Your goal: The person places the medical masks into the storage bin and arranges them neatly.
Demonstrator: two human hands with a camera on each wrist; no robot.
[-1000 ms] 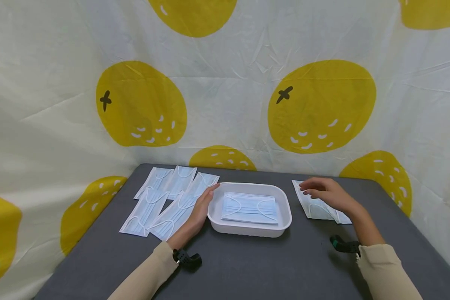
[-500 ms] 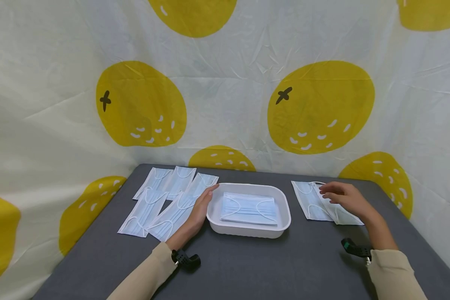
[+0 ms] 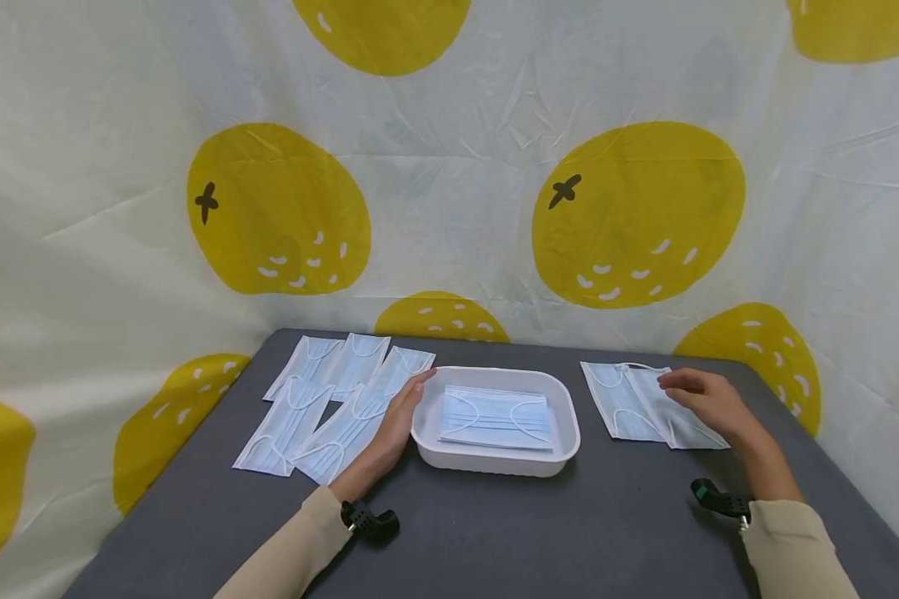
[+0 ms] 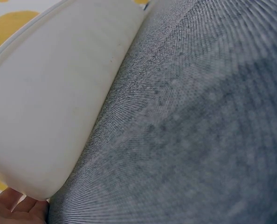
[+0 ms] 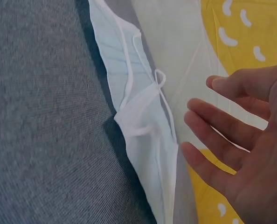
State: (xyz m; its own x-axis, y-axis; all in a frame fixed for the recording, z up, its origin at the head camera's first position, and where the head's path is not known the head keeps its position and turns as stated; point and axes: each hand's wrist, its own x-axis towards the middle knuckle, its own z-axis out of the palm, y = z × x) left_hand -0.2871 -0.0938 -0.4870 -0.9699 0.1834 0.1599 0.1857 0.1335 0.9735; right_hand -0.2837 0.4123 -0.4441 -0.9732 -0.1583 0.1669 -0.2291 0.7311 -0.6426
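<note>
A white plastic tray (image 3: 494, 462) stands mid-table with pale blue face masks (image 3: 494, 416) stacked flat inside. My left hand (image 3: 399, 423) rests along the tray's left side with fingers extended; in the left wrist view its fingertips (image 4: 22, 207) are at the tray's end wall (image 4: 50, 98). To the right of the tray lie two overlapping masks, a left one (image 3: 616, 398) and a right one (image 3: 677, 420). Over the right one's far edge hovers my right hand (image 3: 712, 405), fingers loosely bent and holding nothing. In the right wrist view a gap shows between those fingers and the mask (image 5: 150, 126).
Several more masks (image 3: 288, 428) lie fanned out and overlapping on the left of the dark grey table (image 3: 539, 541). A white curtain (image 3: 449, 216) printed with yellow fruit hangs right behind the table's far edge.
My right hand has moved right and a little nearer, off the left mask, so more of both right-side masks shows. My left hand stays on the tray.
</note>
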